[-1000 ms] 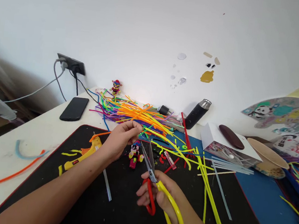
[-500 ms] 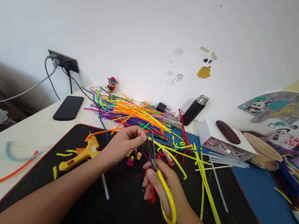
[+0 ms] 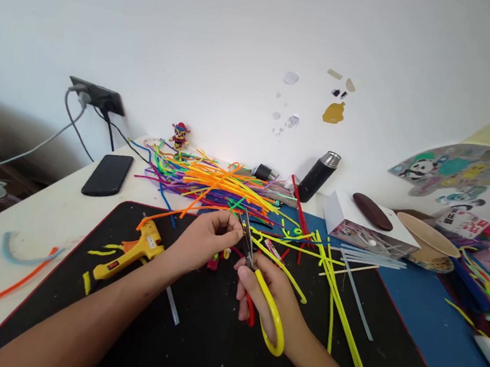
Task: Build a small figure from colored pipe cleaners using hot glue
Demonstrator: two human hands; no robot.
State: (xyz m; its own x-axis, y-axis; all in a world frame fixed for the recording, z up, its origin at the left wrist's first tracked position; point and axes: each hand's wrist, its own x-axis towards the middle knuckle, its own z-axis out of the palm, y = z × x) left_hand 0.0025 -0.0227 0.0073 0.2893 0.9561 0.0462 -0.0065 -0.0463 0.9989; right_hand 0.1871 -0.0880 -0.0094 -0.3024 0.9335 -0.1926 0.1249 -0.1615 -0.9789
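My left hand (image 3: 204,240) pinches a small piece (image 3: 237,228) between thumb and fingertips, too small to make out. My right hand (image 3: 270,297) is closed through the scissors (image 3: 256,278), with the blades pointing up just beside the left fingertips. The white box (image 3: 366,231) sits far right with a dark case (image 3: 367,211) on top; I can't tell its contents. Capped black flask (image 3: 318,176) near it. Small figure (image 3: 216,259) just under my left hand. Glue gun (image 3: 133,250) lies left on the black mat (image 3: 193,341). Pipe cleaner pile (image 3: 214,183) and phone (image 3: 108,175) on the white table (image 3: 49,209), against a white wall.
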